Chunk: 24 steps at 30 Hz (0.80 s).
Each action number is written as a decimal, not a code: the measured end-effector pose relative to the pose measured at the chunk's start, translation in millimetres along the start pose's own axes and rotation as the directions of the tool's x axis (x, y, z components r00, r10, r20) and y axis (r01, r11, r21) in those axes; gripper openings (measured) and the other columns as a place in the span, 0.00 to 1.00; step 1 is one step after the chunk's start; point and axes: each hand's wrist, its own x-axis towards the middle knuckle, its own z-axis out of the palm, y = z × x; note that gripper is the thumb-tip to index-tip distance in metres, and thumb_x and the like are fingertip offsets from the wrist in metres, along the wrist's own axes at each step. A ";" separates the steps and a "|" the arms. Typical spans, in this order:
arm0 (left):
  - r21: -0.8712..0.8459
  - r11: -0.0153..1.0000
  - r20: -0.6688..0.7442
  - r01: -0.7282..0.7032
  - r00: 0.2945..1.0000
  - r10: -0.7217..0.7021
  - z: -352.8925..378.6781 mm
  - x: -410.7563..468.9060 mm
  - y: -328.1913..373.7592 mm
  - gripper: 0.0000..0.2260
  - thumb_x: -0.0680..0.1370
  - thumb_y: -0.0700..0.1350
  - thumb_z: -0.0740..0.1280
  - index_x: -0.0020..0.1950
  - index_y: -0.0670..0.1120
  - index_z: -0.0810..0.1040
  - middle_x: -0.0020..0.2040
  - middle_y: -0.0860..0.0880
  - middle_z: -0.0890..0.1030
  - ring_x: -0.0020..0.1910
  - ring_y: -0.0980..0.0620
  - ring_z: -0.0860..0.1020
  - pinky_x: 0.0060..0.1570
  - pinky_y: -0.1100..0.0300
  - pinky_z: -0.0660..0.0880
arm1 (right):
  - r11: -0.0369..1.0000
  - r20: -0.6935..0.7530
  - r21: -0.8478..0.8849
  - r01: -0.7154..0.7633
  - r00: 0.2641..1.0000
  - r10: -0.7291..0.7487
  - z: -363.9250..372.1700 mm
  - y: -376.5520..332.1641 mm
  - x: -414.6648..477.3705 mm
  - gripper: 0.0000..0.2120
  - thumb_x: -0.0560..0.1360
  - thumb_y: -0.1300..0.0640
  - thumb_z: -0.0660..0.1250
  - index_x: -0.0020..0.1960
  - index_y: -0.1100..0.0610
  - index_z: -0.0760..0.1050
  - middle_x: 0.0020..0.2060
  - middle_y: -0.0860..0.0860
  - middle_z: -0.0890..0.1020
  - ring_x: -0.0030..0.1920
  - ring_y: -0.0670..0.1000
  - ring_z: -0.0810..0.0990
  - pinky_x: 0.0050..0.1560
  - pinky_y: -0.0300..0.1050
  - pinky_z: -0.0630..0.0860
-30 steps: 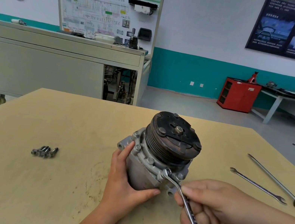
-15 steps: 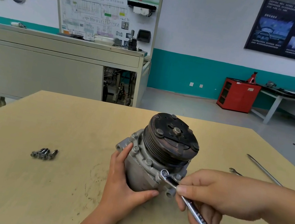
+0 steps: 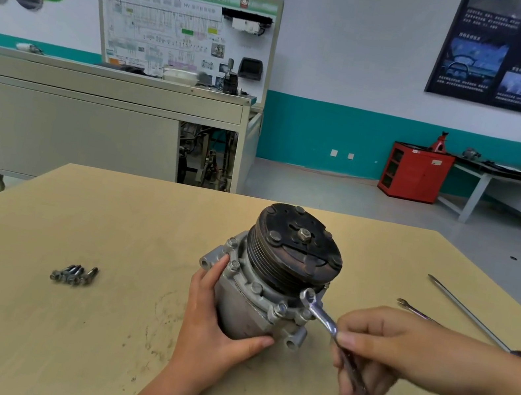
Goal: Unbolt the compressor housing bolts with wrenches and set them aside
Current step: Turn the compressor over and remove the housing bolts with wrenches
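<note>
Head view shows the compressor (image 3: 254,304) standing on the table (image 3: 53,335) with its pulley (image 3: 298,249) tipped up and away. The left hand (image 3: 212,324) clasps the grey housing, thumb across the near face and fingers up the compressor's left flank, bracing it. Just right of the compressor, the right hand (image 3: 398,354) has its fingers curled round the shaft of a wrench (image 3: 318,313), with the forefinger tip pressed near the neck. The wrench's ring end sits at the flange on the compressor's right side, where a bolt head should be, though the head itself is hidden under the ring. At least three seated bolts (image 3: 280,308) show along the near flange. A cluster of loose bolts (image 3: 74,274) lies well to the compressor's left, so the job looks partly done, with the step in hand being to loosen another housing bolt. The next move probably calls for a firm swing of the shaft about that bolt while the left hand keeps the body from twisting or sliding. The ring must stay square on the head or it may slip and round it. Once free, the bolt would go to the pile. A spare wrench (image 3: 413,309) and a long screwdriver (image 3: 465,311) lie beyond the right hand, further right of the compressor
</note>
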 end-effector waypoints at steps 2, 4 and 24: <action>0.003 1.000 -0.001 -0.003 1.000 0.003 0.0 -0.4 -0.5 0.48 0.55 0.62 0.79 0.68 0.72 0.57 0.69 0.52 0.65 0.69 0.56 0.67 0.68 0.46 0.68 | 0.995 0.044 0.101 0.001 0.999 -0.005 12.8 1.1 1.0 0.13 0.78 0.47 0.59 0.42 0.55 0.72 0.35 0.54 0.84 0.35 0.52 0.84 0.38 0.40 0.79; 0.006 1.000 -0.004 -0.003 1.000 0.003 -0.1 -0.7 -1.1 0.48 0.55 0.62 0.79 0.69 0.72 0.57 0.69 0.52 0.65 0.69 0.56 0.67 0.68 0.45 0.67 | 0.971 0.034 0.238 -0.026 0.999 0.018 26.2 -2.1 3.4 0.14 0.76 0.46 0.60 0.42 0.56 0.71 0.32 0.53 0.83 0.31 0.50 0.83 0.31 0.38 0.77; 0.016 1.000 0.046 -0.006 0.999 0.005 -6.7 4.0 -4.9 0.48 0.54 0.62 0.79 0.68 0.72 0.58 0.68 0.57 0.67 0.68 0.60 0.67 0.65 0.55 0.68 | 0.964 -0.160 -0.264 -0.016 0.987 -0.027 -19.4 -10.6 1.2 0.09 0.73 0.48 0.65 0.39 0.53 0.77 0.33 0.48 0.82 0.34 0.47 0.81 0.37 0.36 0.75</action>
